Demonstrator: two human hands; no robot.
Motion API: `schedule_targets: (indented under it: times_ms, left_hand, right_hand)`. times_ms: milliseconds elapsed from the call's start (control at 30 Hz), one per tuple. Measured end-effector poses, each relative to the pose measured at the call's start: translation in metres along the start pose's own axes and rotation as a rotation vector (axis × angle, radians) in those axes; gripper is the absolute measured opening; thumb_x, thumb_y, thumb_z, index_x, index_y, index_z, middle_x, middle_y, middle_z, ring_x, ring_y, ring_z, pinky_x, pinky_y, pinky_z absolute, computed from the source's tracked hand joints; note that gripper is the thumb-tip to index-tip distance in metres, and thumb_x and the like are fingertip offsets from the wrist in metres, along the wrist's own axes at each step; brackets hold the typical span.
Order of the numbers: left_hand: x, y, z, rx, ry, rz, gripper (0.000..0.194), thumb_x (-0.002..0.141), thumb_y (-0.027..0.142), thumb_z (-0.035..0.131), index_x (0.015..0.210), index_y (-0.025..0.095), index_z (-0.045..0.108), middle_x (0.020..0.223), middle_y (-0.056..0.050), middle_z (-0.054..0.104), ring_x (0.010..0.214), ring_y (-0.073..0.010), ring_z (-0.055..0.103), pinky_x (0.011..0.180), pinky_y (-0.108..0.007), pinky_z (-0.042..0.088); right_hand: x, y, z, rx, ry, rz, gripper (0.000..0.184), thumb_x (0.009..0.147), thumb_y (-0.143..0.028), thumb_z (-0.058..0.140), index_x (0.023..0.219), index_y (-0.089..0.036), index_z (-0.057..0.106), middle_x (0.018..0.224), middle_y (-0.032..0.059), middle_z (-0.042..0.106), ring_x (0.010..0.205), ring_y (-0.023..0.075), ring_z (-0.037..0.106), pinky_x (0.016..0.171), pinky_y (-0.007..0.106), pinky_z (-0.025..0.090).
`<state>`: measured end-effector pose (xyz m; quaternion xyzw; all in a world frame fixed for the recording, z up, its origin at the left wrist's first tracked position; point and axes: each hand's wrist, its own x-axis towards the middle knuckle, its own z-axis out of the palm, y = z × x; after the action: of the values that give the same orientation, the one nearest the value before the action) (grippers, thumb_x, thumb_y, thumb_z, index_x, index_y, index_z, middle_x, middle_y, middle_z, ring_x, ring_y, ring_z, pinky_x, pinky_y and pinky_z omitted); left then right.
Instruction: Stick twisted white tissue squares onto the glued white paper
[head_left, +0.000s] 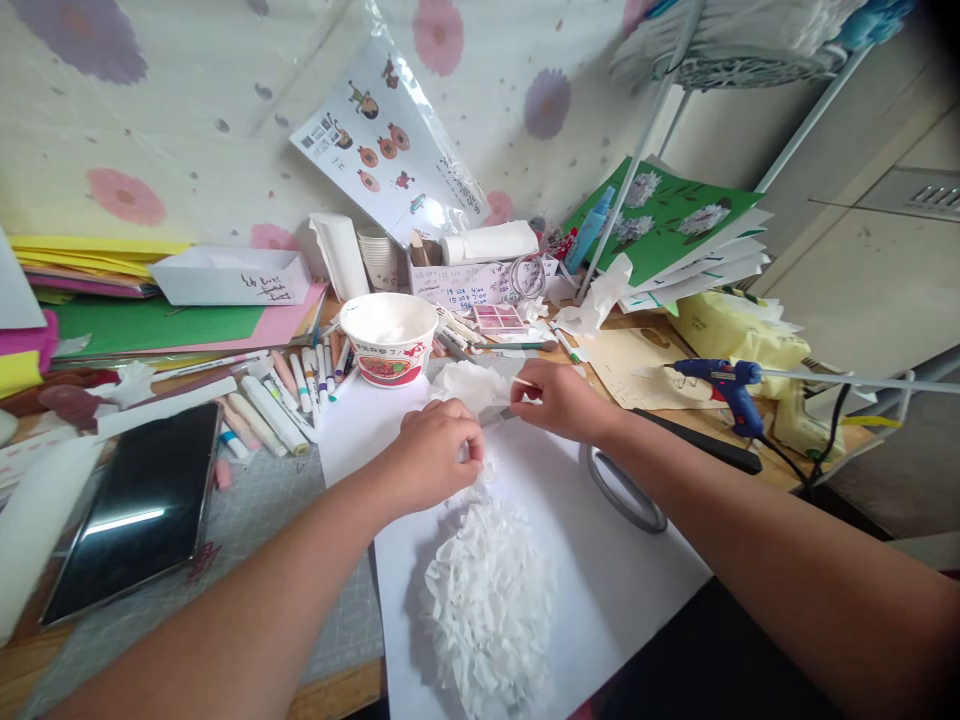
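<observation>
My left hand (435, 452) is closed in a pinch on a small piece of white tissue at the top of a fluffy mass of torn white tissue (487, 600), which lies on a white paper sheet (600, 570). My right hand (561, 398) is closed around a thin stick-like tool whose pale tip pokes out at the left, close to my left fingers. A crumpled white tissue (469, 385) lies just behind both hands.
A paper bowl (390, 338) stands behind the tissue, with several marker pens (289, 395) to its left. A dark tablet (135, 505) lies at left. A blue glue gun (724, 380) and a tape roll (622, 495) are at right. Paper stacks crowd the back.
</observation>
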<state>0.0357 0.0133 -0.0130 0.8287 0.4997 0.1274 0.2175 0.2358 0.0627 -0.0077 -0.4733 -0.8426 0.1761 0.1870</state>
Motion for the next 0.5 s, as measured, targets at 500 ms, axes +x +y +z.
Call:
schedule_targets:
  times_ms: [500]
  left_hand:
    - [0.007, -0.008, 0.001, -0.060, -0.036, -0.043, 0.013, 0.064, 0.016, 0.062, 0.074, 0.021, 0.067, 0.093, -0.001, 0.060, 0.089, -0.0203, 0.058, 0.073, -0.027, 0.047]
  right_hand:
    - [-0.032, -0.049, 0.006, 0.404, -0.298, 0.176, 0.004, 0.066, -0.019, 0.062, 0.066, -0.016, 0.059, 0.058, -0.0037, 0.054, 0.054, 0.0084, 0.045, 0.051, 0.022, 0.033]
